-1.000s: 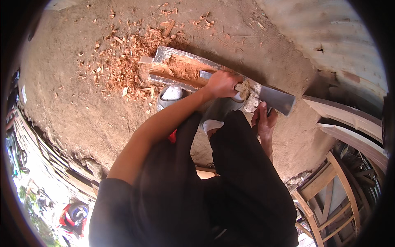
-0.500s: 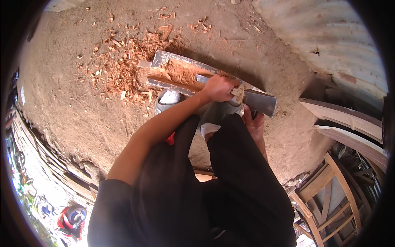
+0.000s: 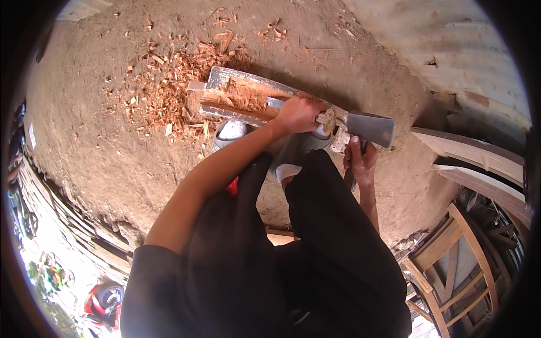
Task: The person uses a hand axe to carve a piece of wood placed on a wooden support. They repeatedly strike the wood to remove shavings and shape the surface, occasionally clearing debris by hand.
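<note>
Head: left fingers tight around chisel, right around bladed tool

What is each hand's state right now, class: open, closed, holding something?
Left hand: closed, holding a chisel.
Right hand: closed, holding a broad-bladed metal tool by its handle.

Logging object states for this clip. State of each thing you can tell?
Left hand: closed around chisel
Right hand: closed around broad-bladed tool
Chisel: held, blade at wood block; contact unclear
Broad-bladed tool: held near chisel; contact unclear
Wood block: hollowed, edges scuffed
Wood chips: loose, scattered
Metal sheet: holed
</note>
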